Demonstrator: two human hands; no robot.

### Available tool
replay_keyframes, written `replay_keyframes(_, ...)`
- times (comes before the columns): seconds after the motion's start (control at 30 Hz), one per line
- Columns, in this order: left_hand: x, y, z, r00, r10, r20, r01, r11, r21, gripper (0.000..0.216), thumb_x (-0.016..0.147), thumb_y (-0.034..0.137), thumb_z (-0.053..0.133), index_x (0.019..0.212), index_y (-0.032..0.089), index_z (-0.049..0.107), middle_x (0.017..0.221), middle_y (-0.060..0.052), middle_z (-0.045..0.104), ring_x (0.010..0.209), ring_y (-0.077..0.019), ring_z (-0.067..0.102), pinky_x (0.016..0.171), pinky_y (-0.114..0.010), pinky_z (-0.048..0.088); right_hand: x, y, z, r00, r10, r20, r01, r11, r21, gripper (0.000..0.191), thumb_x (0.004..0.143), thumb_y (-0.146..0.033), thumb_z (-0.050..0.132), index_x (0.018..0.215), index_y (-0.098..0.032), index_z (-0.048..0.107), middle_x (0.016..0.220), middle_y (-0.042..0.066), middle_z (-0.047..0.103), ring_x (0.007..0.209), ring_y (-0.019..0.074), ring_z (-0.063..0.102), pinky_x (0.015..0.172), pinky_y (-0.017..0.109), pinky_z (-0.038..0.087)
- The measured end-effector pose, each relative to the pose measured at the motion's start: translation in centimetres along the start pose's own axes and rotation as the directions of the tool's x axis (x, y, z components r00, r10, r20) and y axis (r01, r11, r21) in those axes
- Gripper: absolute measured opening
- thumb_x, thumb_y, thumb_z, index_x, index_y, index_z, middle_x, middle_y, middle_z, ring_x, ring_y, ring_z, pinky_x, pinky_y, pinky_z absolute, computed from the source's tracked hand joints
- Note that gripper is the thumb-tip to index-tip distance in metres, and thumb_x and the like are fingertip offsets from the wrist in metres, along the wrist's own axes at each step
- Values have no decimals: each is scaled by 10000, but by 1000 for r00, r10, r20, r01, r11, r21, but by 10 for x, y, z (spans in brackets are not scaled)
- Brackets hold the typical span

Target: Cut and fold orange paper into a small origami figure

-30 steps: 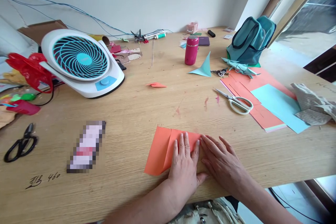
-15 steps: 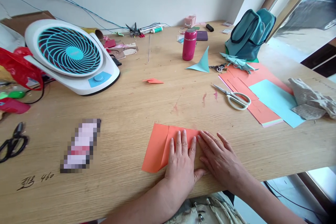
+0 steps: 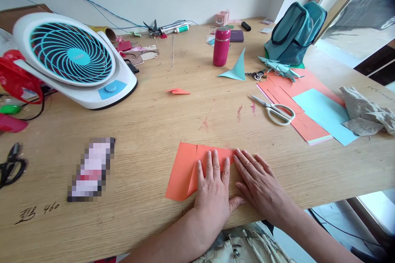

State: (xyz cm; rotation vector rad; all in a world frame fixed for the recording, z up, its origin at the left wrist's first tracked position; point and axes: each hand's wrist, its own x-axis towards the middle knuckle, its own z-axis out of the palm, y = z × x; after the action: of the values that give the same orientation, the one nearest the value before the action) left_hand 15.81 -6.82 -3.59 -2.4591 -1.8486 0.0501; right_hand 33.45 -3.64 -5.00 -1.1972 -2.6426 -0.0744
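A folded orange paper sheet (image 3: 183, 168) lies near the front edge of the wooden table (image 3: 148, 131). My left hand (image 3: 212, 191) lies flat on its right part, fingers stretched out and pressing down. My right hand (image 3: 259, 185) rests flat beside it, fingers spread, its fingertips touching the paper's right corner. Neither hand holds anything.
A white and teal fan (image 3: 72, 61) stands at back left. White-handled scissors (image 3: 273, 111) lie by a stack of orange and blue sheets (image 3: 311, 111). A pink bottle (image 3: 221, 47), a blue paper cone (image 3: 236, 70), a teal bag (image 3: 293, 35), black scissors (image 3: 10, 166) and a small orange scrap (image 3: 177, 91) are about.
Both hands stay flat on the orange paper, with only a slight shift. The view has drifted a little to the right and down.
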Motion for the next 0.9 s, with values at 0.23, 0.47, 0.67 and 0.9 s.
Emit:
replay_keyframes(0.23, 0, -2, -4, 999, 17, 30, -16, 999, -41, 992, 826, 754, 536, 1554, 115, 319, 1597, -275, 275, 1506, -419, 222, 1156, -673, 260, 8, -5, -5, 999, -33, 10, 32, 999, 26, 696, 1034, -417, 393, 1597, -85, 154, 1616, 175, 306, 1513, 296, 238, 1177, 527, 239)
replay_keyframes(0.47, -2, 4, -1, 999, -37, 7, 37, 999, 3, 1024, 806, 774, 536, 1566, 134, 288, 1621, -245, 245, 1527, -395, 162, 1184, -647, 212, 13, -1, -5, 995, -88, 37, 85, 993, 76, 660, 1041, -419, 366, 1582, -76, 209, 1617, 192, 291, 1510, 298, 253, 1163, 520, 261)
replay_keyframes(0.67, -5, 6, 0, 999, -51, 8, 51, 998, 31, 1035, 806, 782, 525, 1573, 139, 260, 1623, -233, 255, 1532, -396, 131, 1183, -653, 196, 11, -1, -6, 995, -98, 32, 96, 994, 57, 626, 1037, -398, 394, 1546, -47, 291, 1614, 198, 298, 1504, 303, 256, 1165, 517, 241)
replay_keyframes(0.9, -6, 8, -1, 999, -39, 33, 38, 999, 27, 958, 812, 810, 483, 1519, 166, 418, 1613, -223, 286, 1518, -414, 174, 1168, -668, 217, 42, 10, -14, 994, -98, 56, 87, 981, 176, 414, 1044, -235, 368, 1416, -108, 500, 1489, 144, 519, 1346, 281, 473, 1095, 505, 372)
